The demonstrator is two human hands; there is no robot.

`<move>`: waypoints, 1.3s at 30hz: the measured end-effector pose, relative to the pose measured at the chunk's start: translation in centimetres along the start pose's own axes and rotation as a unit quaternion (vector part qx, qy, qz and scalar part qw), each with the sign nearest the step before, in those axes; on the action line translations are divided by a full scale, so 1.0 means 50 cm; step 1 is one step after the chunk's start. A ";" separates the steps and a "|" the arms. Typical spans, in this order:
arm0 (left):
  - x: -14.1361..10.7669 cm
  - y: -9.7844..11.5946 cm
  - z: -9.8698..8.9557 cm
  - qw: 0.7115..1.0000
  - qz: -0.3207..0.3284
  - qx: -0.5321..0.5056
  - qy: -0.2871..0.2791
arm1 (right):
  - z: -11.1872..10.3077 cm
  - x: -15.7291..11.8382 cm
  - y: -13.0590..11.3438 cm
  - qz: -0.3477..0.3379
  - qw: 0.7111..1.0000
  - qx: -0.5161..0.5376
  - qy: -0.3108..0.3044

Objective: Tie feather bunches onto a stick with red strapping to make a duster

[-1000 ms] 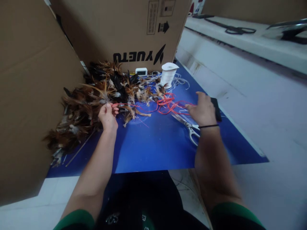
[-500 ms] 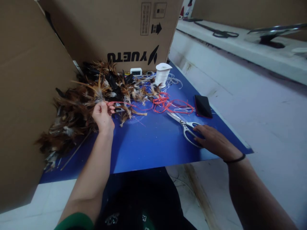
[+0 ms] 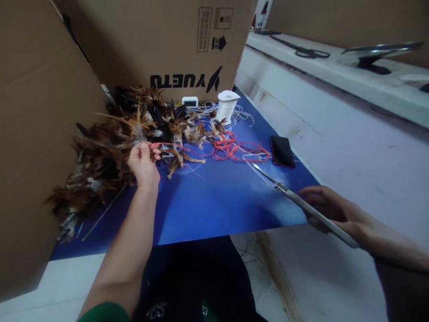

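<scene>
Left hand (image 3: 144,163): extended over the blue surface (image 3: 214,201), fingers pinched on red string (image 3: 224,144) beside the feather pile (image 3: 100,156). Right hand (image 3: 335,205): at the near right corner, fingers around scissors (image 3: 318,216) (pointed toward the string's tangle). Carton (image 3: 161,40) with inverted print stands behind.

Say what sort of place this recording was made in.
Probably a small handicraft workspace: brown and black feathers are heaped on a blue tabletop near a white spool, and the right hand holds scissors.

Bare hands (image 3: 144,166); green sleeve (image 3: 105,312); black clothing (image 3: 197,273), small pale markings (image 3: 204,310).
</scene>
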State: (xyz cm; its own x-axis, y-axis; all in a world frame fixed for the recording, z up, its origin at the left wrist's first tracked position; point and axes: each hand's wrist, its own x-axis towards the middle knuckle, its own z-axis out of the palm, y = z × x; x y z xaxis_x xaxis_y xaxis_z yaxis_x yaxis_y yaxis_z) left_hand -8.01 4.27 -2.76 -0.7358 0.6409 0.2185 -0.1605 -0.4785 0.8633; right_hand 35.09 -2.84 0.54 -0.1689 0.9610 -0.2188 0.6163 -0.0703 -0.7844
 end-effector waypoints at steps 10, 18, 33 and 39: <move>-0.003 0.003 -0.002 1.000 0.002 -0.011 -0.010 | 0.284 0.039 -0.058 -0.046 0.801 0.513 -0.304; -0.008 0.014 0.004 1.000 -0.005 -0.015 -0.005 | 0.329 0.100 -0.114 0.031 0.749 0.566 -0.343; -0.013 0.010 0.002 0.999 0.001 -0.037 -0.031 | 0.347 0.224 -0.161 0.101 0.798 0.526 -0.277; -0.012 0.006 0.001 0.999 0.001 -0.032 -0.032 | 0.336 0.231 -0.139 0.090 0.794 0.529 -0.288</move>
State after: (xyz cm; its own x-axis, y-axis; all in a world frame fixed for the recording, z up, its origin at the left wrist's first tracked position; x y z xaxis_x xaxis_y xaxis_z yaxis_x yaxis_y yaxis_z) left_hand -7.57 3.76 -2.61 -0.6931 0.6759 0.2506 -0.2022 -0.5160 0.8324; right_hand 15.94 4.25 -6.31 -0.6618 0.6506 -0.3726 -0.2682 -0.6696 -0.6926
